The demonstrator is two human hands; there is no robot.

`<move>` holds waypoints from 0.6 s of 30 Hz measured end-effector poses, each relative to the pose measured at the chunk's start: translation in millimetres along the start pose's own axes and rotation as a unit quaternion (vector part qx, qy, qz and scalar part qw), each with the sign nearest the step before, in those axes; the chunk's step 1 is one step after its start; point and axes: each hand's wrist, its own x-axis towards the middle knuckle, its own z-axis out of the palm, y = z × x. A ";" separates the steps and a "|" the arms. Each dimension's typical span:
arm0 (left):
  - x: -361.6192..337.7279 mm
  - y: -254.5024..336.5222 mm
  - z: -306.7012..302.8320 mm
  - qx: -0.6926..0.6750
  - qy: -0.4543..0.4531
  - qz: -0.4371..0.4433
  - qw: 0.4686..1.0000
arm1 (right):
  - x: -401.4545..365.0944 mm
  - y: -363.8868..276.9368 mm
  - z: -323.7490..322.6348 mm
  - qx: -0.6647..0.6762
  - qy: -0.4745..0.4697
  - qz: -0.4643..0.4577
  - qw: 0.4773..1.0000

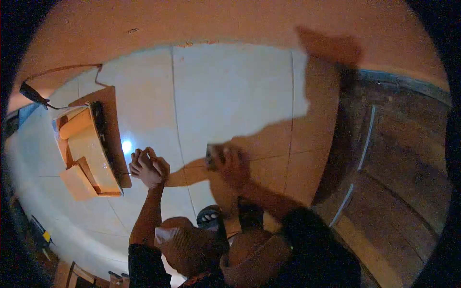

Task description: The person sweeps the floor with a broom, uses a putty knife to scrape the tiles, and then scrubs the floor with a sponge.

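Observation:
My left hand (149, 169) is low over the pale tiled floor, its fingers curled together. A thin dark line shows beside its fingertips, but I cannot make out what they hold. My right hand (234, 165), blurred and in shadow, is closed on a dark flat block (210, 156) against the tiles. Left of my left hand is a paint tray (109, 168) smeared with orange paint. An orange paint roller (74, 124) lies in the tray, its black handle (33, 93) sticking out at the far left.
An orange wall (230, 21) borders the tiles (230, 86) ahead. A dark wooden panelled door (398, 158) stands at the right. My knees (189, 240) and sandalled foot (209, 217) are below my hands. A tool with a yellow mark (45, 235) lies at lower left.

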 end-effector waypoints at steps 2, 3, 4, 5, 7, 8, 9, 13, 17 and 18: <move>0.0 -5.7 3.9 -0.064 -0.005 0.028 0.998 | 54.5 57.8 28.0 -0.057 -0.018 0.018 0.998; 7.4 2.0 -7.3 -0.073 -0.004 0.037 0.997 | 80.9 83.6 34.9 -0.090 -0.038 0.030 0.995; 6.6 4.2 -16.5 -0.083 -0.006 0.051 0.995 | 92.0 91.5 30.1 -0.107 -0.066 0.041 0.991; -19.7 -29.3 25.9 0.007 -0.014 -0.028 0.999 | 93.9 77.7 -0.3 -0.082 -0.114 0.055 0.989; 1.1 -3.4 -3.5 -0.013 -0.025 0.014 1.000 | 117.9 57.1 -53.0 -0.042 -0.176 0.096 0.979; 7.9 9.5 -14.7 -0.024 -0.022 0.026 0.999 | 135.2 60.3 -60.2 -0.028 -0.178 0.085 0.980; 8.8 8.7 -20.0 -0.026 -0.049 0.037 0.998 | 152.5 63.6 -67.5 -0.015 -0.181 0.074 0.981; 7.9 7.7 -15.3 0.045 -0.013 0.117 0.992 | 176.9 83.0 -41.7 0.054 -0.176 -0.074 0.980; 2.3 7.0 -18.2 0.014 -0.042 0.028 0.999 | 205.0 108.8 -17.9 0.026 -0.075 -0.027 0.996; -2.4 -1.2 -10.6 0.029 -0.033 0.025 0.999 | 217.0 115.5 -26.7 0.019 -0.037 -0.037 0.998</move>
